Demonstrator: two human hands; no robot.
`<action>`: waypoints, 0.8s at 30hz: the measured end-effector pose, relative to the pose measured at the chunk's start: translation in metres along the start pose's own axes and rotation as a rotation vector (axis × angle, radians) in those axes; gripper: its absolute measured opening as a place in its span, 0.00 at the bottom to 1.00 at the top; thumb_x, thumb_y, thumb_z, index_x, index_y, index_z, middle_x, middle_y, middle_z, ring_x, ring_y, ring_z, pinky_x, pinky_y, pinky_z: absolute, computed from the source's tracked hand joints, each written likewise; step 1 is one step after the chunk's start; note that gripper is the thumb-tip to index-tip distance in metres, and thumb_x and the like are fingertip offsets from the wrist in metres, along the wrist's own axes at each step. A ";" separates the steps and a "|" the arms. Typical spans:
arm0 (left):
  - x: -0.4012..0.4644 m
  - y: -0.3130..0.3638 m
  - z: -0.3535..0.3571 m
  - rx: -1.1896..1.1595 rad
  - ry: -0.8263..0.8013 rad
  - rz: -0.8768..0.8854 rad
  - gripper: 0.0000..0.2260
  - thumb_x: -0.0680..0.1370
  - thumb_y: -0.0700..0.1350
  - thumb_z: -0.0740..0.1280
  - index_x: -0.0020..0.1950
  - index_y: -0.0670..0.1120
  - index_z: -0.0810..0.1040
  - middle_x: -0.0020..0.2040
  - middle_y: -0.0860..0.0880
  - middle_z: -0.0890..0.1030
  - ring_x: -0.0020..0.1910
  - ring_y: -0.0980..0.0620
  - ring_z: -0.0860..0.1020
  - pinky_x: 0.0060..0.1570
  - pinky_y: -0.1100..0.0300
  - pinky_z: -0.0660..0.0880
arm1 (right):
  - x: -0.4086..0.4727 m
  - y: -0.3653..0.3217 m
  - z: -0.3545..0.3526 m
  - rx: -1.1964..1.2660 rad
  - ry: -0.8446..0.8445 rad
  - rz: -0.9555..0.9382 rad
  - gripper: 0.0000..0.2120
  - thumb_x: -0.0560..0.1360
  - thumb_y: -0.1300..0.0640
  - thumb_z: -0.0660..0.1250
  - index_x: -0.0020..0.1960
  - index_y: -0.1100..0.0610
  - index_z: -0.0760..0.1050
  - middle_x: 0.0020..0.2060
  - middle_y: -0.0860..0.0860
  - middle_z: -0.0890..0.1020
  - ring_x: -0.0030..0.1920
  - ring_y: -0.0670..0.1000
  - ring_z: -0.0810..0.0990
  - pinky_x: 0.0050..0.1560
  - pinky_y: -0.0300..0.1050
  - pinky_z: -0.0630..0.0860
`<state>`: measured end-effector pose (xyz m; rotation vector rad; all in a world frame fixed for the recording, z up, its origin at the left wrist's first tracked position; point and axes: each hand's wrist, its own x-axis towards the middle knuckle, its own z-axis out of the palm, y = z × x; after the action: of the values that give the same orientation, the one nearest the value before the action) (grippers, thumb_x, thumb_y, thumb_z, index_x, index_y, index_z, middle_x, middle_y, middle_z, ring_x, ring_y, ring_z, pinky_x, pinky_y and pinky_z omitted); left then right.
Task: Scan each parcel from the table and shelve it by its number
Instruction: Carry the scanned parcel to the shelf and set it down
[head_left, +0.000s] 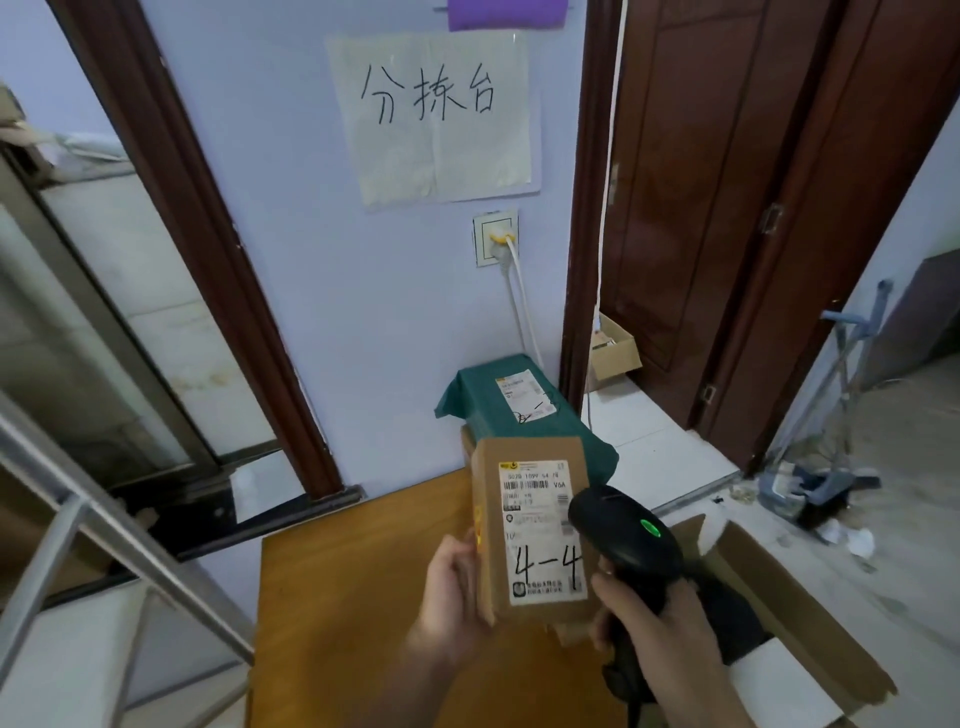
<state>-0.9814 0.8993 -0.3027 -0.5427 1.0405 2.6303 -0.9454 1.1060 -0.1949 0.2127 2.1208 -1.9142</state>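
With the cardboard parcel (530, 525) marked 4-4 pinched in the left hand (453, 597) above the table's (353, 597) far right corner, and the right hand (649, 618) clenching the barcode scanner (626, 540) beside its label, a loose grip risks dropping it.

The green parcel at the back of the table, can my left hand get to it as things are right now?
Probably not yet. The left hand is full, its grip around the cardboard box marked 4-4, and that box sits between it and the green parcel. The right hand holds the scanner.
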 end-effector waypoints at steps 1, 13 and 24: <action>0.000 0.002 0.000 0.036 0.036 0.041 0.26 0.82 0.48 0.51 0.75 0.37 0.71 0.67 0.29 0.78 0.66 0.29 0.79 0.52 0.41 0.81 | -0.002 -0.002 0.005 -0.016 -0.025 -0.017 0.04 0.76 0.61 0.70 0.49 0.59 0.77 0.26 0.56 0.80 0.28 0.52 0.80 0.37 0.44 0.77; -0.050 0.060 -0.030 0.689 -0.034 0.211 0.38 0.72 0.65 0.76 0.77 0.55 0.66 0.65 0.48 0.84 0.64 0.46 0.83 0.67 0.42 0.77 | -0.005 -0.009 0.072 -0.242 -0.028 -0.170 0.04 0.77 0.57 0.70 0.50 0.55 0.76 0.28 0.54 0.82 0.27 0.50 0.81 0.34 0.45 0.81; -0.055 0.127 -0.069 0.607 0.084 0.308 0.53 0.60 0.48 0.88 0.79 0.54 0.65 0.62 0.50 0.86 0.62 0.46 0.84 0.62 0.41 0.81 | -0.035 -0.037 0.124 -0.411 -0.006 -0.307 0.06 0.77 0.54 0.69 0.51 0.50 0.72 0.32 0.52 0.82 0.29 0.47 0.83 0.31 0.35 0.77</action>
<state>-0.9623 0.7557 -0.2494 -0.3721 1.9786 2.3416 -0.9102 0.9815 -0.1600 -0.2138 2.6022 -1.5605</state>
